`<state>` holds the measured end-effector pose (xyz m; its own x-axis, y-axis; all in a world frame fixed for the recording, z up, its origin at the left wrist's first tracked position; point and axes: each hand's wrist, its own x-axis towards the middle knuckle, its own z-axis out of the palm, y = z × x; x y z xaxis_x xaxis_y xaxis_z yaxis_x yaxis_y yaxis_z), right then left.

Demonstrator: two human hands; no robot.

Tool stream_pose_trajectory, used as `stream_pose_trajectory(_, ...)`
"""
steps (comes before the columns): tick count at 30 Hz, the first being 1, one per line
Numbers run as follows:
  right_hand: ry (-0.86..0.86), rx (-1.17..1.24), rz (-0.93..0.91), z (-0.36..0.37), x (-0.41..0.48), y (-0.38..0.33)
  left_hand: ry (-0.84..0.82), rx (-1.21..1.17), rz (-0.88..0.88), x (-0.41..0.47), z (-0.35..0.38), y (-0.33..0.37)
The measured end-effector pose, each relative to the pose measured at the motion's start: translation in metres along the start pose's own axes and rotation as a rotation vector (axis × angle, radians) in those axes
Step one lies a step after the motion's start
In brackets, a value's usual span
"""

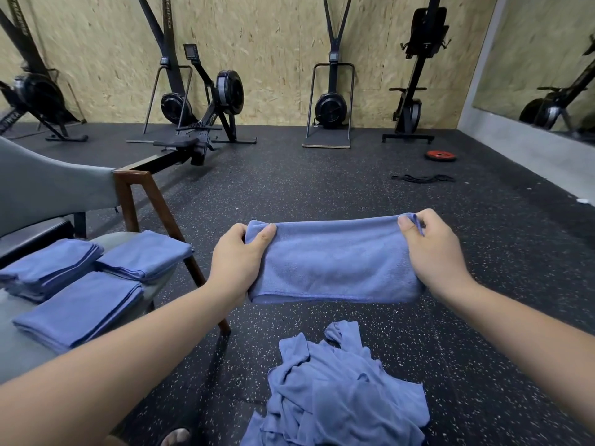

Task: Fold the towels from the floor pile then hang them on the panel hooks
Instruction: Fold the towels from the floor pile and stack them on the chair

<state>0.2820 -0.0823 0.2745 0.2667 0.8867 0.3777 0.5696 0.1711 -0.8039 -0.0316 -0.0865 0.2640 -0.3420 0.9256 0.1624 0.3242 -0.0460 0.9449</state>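
On your left, folded towels (80, 284) sit stacked on the chair (48, 188). Your left hand (236, 262) has its fingers (267, 235) clamped on one top corner of the blue towel (335, 265), doubled and stretched smooth in the air above the crumpled floor pile (341, 391). Your right hand (434, 249) pinches the other corner.

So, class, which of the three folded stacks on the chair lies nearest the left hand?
The right-hand stack, beside the wooden leg; the other two lie farther from the left hand.
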Motion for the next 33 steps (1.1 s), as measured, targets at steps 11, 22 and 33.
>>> stream_pose_trajectory(11,-0.267,0.157,0.027,0.032,-0.035,-0.031,-0.210,0.050,0.059,-0.034,0.031,0.020)
stream_pose_trajectory(22,-0.388,0.218,-0.026,0.040,-0.053,-0.049,-0.427,-0.209,0.029,-0.056,0.032,0.045)
stream_pose_trajectory(33,-0.412,0.090,-0.119,0.033,-0.047,-0.048,-0.526,-0.036,0.279,-0.038,0.016,0.037)
